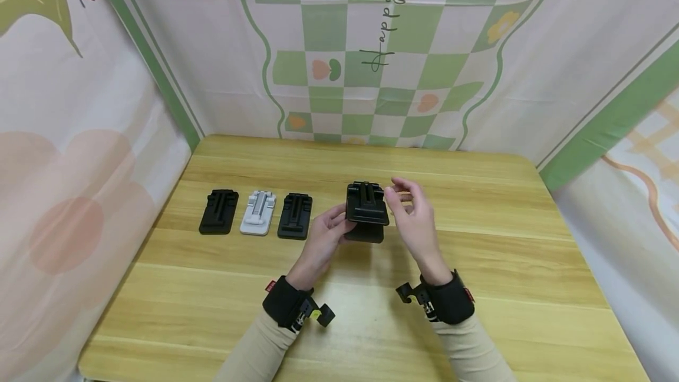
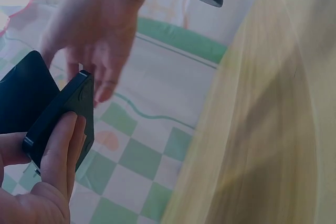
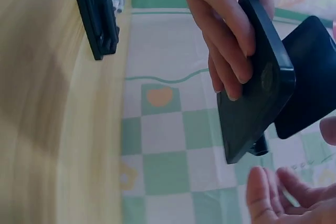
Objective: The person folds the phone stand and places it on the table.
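Observation:
A black foldable phone stand [image 1: 367,202] is held up over the table, its upper plate partly unfolded from its base. My left hand [image 1: 325,233] grips the base, thumb on one face and fingers along the underside, as the left wrist view shows. On the other side, my right hand [image 1: 416,220] is beside the upper plate with its fingers loosely bent and not wrapped round anything. In the right wrist view, a gap shows between the fingertips [image 3: 258,182] of that hand and the stand.
Left of my hands, a row of folded phone stands lies on the wooden table [image 1: 477,311]: a black one [image 1: 218,212], a white one [image 1: 258,213] and another black one [image 1: 294,217]. A patterned cloth [image 1: 223,63] hangs behind the table and along its sides.

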`<state>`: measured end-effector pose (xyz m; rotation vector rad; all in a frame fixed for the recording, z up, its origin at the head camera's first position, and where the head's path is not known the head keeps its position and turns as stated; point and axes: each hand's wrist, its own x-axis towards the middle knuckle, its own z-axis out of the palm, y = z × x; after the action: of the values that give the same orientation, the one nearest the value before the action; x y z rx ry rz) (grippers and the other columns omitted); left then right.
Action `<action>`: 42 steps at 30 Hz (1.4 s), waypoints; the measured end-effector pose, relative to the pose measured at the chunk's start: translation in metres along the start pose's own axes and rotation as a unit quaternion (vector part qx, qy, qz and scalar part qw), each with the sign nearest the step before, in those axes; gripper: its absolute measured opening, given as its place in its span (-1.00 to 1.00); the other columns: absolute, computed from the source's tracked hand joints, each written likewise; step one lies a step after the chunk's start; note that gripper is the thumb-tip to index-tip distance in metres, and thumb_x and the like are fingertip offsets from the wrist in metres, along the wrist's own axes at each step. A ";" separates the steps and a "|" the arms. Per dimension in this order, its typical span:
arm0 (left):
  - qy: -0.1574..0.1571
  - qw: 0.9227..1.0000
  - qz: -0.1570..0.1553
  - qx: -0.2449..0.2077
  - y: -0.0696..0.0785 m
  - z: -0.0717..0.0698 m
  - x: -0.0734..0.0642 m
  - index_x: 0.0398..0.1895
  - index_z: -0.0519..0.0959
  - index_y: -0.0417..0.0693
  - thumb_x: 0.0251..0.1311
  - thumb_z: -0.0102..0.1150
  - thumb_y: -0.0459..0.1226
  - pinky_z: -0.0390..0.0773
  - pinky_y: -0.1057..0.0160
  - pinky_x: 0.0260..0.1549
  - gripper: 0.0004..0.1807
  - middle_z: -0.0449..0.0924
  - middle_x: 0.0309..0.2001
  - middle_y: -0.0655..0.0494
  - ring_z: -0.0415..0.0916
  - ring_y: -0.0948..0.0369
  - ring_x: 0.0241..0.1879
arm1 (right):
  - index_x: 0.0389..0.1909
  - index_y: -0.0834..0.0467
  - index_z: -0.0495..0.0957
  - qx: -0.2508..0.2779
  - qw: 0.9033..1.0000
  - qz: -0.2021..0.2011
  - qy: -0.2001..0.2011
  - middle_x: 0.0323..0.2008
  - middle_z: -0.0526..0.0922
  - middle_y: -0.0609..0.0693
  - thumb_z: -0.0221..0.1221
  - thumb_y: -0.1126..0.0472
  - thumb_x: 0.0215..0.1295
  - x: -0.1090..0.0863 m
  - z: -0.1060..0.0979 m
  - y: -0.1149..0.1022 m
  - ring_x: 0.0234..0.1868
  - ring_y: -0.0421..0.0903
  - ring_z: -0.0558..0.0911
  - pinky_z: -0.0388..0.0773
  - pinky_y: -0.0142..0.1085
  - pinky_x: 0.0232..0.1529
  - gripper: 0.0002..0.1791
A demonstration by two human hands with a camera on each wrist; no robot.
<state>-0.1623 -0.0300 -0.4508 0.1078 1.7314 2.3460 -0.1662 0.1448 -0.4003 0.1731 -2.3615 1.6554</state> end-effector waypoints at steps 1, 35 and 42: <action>0.001 1.000 0.000 -0.001 0.000 0.000 0.000 0.29 0.32 -0.23 0.24 0.11 -0.32 0.60 0.34 -0.27 -0.46 0.56 0.06 -0.19 0.59 0.11 -0.09 | 0.23 0.20 0.35 0.008 1.000 0.024 -0.013 0.00 0.44 0.08 0.04 -0.05 0.36 0.002 0.000 0.006 -0.12 -0.06 0.46 0.50 -0.35 -0.23 -0.45; 0.020 0.999 -0.025 0.004 0.004 -0.002 0.006 0.08 0.48 -0.21 0.35 -0.12 0.10 0.59 0.25 -0.29 -0.42 0.54 -0.16 0.00 0.52 0.18 -0.25 | 0.37 0.24 0.15 0.199 0.953 0.177 -0.141 0.13 0.40 0.19 0.03 -0.08 0.36 0.006 0.001 0.031 -0.15 -0.10 0.54 0.54 -0.28 -0.32 -0.30; 0.026 0.998 -0.054 -0.008 0.012 -0.003 0.009 0.07 0.43 -0.27 0.23 -0.13 0.27 0.57 0.28 -0.34 -0.24 0.51 -0.24 0.06 0.51 0.22 -0.34 | 0.36 0.24 0.16 0.202 0.954 0.171 -0.140 0.08 0.43 0.18 0.04 -0.07 0.36 0.006 0.002 0.033 -0.20 -0.13 0.55 0.57 -0.29 -0.36 -0.30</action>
<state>-0.1736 -0.0342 -0.4411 -0.0488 1.6964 2.3048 -0.1799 0.1544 -0.4291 0.0787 -2.3098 2.4203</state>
